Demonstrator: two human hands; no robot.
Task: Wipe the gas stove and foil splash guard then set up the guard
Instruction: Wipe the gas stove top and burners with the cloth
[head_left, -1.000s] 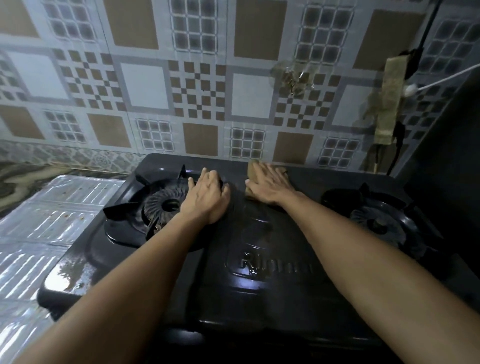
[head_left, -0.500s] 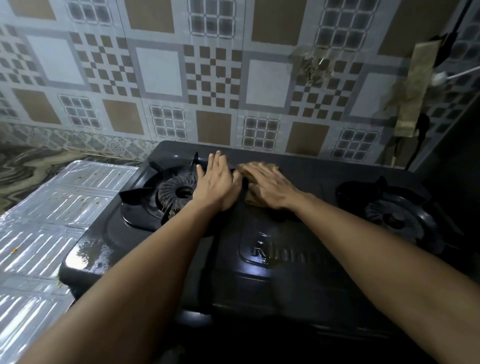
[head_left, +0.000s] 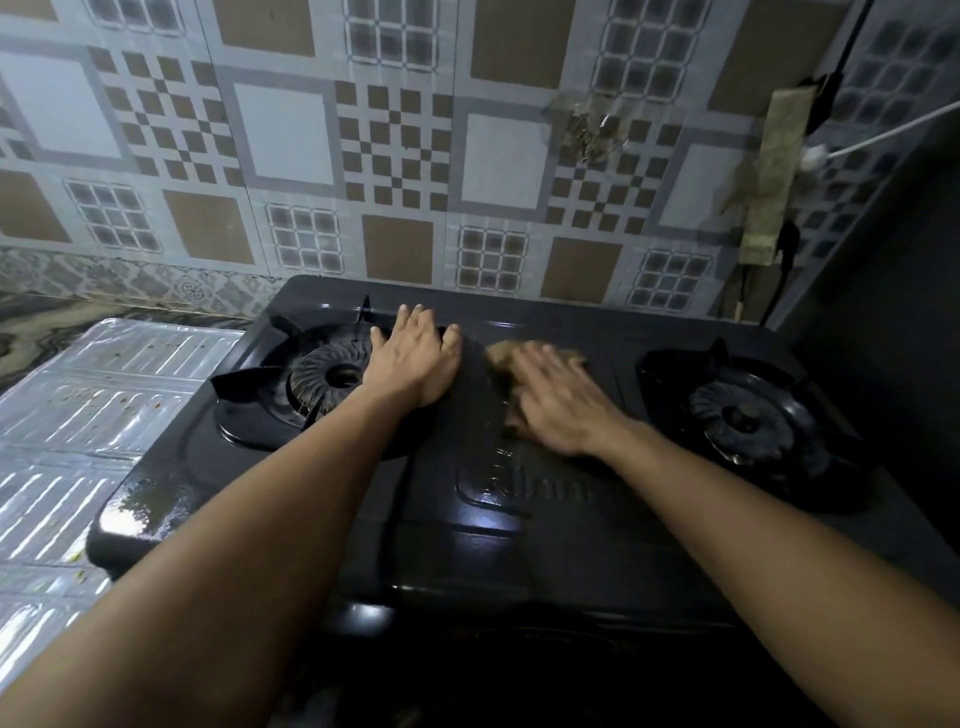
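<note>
A black two-burner gas stove (head_left: 519, 530) fills the middle of the view. My left hand (head_left: 415, 358) lies flat with fingers spread on the stove top, at the right edge of the left burner (head_left: 324, 376). My right hand (head_left: 558, 400), blurred by motion, presses a brown cloth (head_left: 501, 356) flat onto the stove's centre panel between the burners. The foil splash guard (head_left: 93, 415) lies flat on the counter left of the stove, with brown specks on it.
The right burner (head_left: 748, 415) sits near the stove's right side. A patterned tiled wall (head_left: 395, 156) rises right behind the stove. A stained power strip (head_left: 774, 171) with cables hangs on the wall at the right, beside a dark surface.
My right hand has slid the cloth to the right and toward me across the centre panel. My left hand stays on the stove by the left burner.
</note>
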